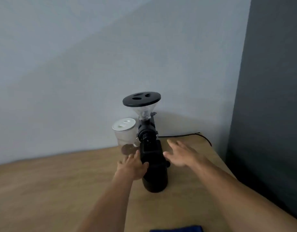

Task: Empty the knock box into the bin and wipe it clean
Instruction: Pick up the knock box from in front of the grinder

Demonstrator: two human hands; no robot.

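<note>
head | left hand [132, 166] touching side of black cylindrical knock box [154, 173], fingers spread | right hand [181, 154] fingers apart, just beside it | wooden table [43, 190]

Coffee grinder [145, 129], perhaps jar [126, 133] beside.

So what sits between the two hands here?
In the head view, the black grinder stands between them: left hand touches its side, right hand is open, just clear of it.
</note>
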